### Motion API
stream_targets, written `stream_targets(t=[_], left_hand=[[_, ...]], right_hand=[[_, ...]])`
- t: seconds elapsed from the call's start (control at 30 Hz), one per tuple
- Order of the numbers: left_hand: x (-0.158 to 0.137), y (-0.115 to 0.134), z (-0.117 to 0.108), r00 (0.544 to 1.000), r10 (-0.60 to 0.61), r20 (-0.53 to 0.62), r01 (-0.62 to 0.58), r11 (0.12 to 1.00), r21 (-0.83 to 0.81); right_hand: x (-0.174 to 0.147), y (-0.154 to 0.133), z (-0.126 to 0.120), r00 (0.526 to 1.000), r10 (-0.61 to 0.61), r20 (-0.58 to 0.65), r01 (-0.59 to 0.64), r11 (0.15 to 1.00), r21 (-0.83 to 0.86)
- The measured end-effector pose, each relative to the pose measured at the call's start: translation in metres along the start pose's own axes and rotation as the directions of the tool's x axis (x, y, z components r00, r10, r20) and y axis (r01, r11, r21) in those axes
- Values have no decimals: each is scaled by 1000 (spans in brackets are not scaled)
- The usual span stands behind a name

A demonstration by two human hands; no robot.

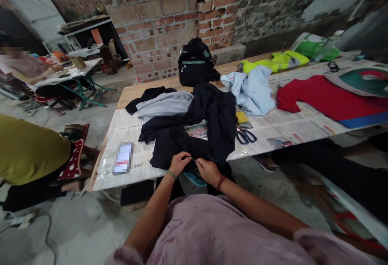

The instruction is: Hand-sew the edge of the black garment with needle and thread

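Lying on the table [142, 168] at twelve o'clock, the dark cloth [172, 146] looks soft, easiest held by its six-o'clock edge; there, left hand [179, 163] and right hand [209, 171] each pinch a thin sliver [193, 159], likely light.

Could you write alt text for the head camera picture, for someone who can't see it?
A person's left hand and right hand pinch something thin against dark cloth on a newspaper-covered table. A phone lies to the left, scissors to the right, and a black backpack stands behind.
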State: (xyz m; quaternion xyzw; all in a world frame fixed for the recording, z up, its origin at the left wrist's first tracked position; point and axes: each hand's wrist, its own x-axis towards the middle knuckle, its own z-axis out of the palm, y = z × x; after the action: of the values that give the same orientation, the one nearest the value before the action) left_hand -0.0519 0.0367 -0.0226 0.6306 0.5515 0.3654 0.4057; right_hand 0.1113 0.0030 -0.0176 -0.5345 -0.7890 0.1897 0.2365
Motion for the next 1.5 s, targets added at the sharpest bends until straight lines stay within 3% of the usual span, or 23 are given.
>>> stream_targets(t=[0.77, 0.93, 1.17, 1.5], left_hand=[[-3, -1, 1, 997, 52, -59, -51, 999, 7], [-4, -2, 1, 992, 110, -62, -109, 994, 20], [-4, 0, 0, 970, 233, -66, -229, 972, 54], [-3, -3, 1, 971, 214, -108, -210, 977, 50]], right_hand=[[4, -2, -3, 997, 40, 64, -38, 999, -36], [5, -3, -3, 995, 56, 81, -51, 997, -61], [12, -15, -4, 981, 161, 106, -158, 987, -44], [19, -25, 12, 966, 253, 54, -256, 965, 55]])
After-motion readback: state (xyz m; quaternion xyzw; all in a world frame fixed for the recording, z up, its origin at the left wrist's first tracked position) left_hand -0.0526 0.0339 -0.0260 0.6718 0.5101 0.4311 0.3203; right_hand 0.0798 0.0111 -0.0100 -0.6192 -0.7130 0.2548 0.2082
